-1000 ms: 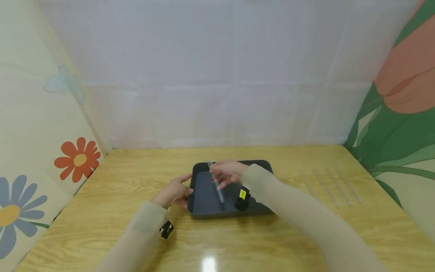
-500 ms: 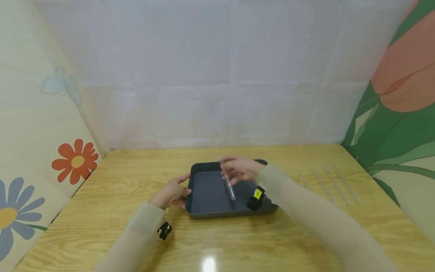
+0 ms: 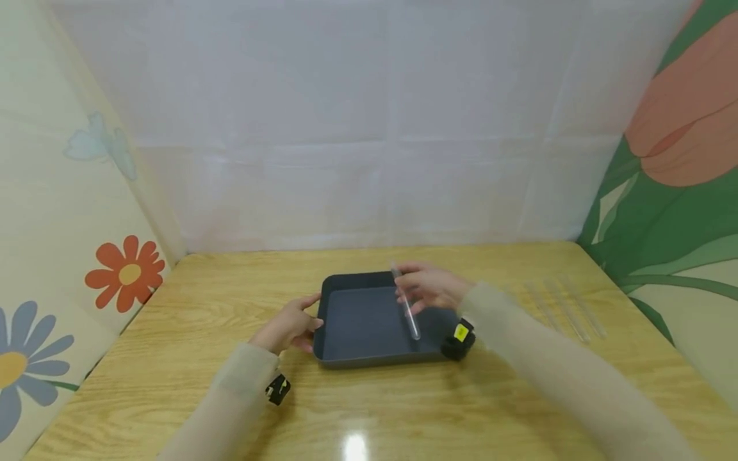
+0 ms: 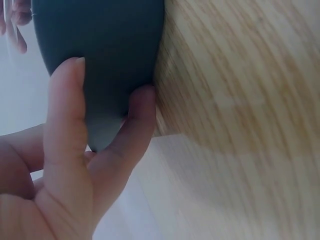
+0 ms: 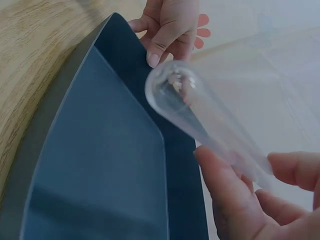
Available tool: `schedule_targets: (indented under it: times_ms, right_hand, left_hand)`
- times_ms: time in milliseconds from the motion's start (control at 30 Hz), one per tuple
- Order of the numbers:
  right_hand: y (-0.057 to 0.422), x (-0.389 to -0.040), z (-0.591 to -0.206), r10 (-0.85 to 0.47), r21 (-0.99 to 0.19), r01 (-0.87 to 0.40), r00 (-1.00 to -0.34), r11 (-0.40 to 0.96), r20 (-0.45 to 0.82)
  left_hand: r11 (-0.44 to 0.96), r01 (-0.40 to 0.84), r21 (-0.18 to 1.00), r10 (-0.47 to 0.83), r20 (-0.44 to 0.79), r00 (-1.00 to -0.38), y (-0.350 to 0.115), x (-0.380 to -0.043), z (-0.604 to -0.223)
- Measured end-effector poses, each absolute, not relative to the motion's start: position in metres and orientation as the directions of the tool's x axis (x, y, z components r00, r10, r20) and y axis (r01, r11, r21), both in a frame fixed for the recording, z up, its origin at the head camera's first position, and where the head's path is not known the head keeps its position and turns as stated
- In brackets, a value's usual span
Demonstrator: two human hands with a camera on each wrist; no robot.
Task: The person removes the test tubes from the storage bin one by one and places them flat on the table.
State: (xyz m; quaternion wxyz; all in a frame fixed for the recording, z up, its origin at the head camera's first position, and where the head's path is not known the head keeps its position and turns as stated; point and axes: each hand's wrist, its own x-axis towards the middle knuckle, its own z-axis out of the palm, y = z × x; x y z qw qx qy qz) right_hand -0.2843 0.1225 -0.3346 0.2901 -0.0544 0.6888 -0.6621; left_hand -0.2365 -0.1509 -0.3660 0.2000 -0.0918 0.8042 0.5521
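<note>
A dark grey tray [image 3: 360, 323] sits on the wooden table. At its left side my left hand [image 3: 287, 326] holds the wall, with the thumb [image 4: 69, 95] near the rim and another finger low by the table. Over the right half of the tray, my right hand [image 3: 431, 288] pinches a clear test tube [image 3: 410, 317] between thumb and fingers. The tube slants, its rounded closed end [image 5: 170, 87] pointing down toward me. Its upper end is partly covered by my fingers in the right wrist view.
Several more clear tubes [image 3: 567, 310] lie side by side on the table [image 3: 369, 410] to the right, partly behind my right sleeve [image 3: 536, 346]. A white sheet [image 3: 323, 192] hangs at the table's back edge, with flower-patterned panels on both sides.
My right hand has moved to the right across the tray, carrying the test tube along. The left hand stays at the tray's left wall.
</note>
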Motion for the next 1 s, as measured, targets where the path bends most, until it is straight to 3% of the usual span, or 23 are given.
schedule_targets:
  times_ms: [1000]
  right_hand:
    - [0.209,-0.277,-0.312,-0.422,-0.955,0.279,-0.858,0.096,-0.293]
  left_hand:
    - [0.379,-0.373,0.847,0.077,-0.430,-0.899,-0.151,-0.235,-0.364]
